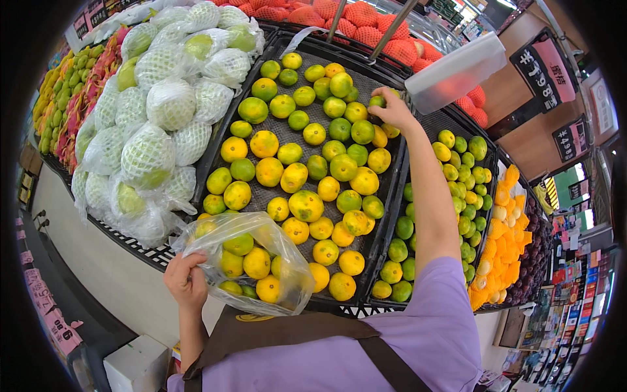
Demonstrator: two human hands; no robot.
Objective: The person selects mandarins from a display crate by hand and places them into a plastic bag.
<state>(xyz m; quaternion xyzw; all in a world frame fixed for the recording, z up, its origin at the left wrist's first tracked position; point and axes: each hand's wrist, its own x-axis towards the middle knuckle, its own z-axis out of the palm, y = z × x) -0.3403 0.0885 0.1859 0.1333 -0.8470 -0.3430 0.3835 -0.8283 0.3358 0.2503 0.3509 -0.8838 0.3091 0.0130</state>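
Observation:
My left hand (187, 280) grips the rim of a clear plastic bag (299, 279) at the lower left. Several yellow and green mandarins (256, 263) show in and through the bag, which rests over the near edge of a black crate (379, 255). My right arm stretches to the crate's far right corner, where my right hand (391, 109) has its fingers around a small green mandarin (377, 101). More mandarins (306, 206), some yellow and some green, lie loose on the crate's dark mesh liner between my hands.
Left of the crate are bagged pomelos (171, 104) in foam nets, then dragon fruit (88, 93). A plastic bag roll (455, 73) stands beside my right hand. Right are smaller green citrus (397, 250) and orange-netted fruit (494, 250). Metal posts (394, 28) rise at the back; a white box (136, 363) sits lower left.

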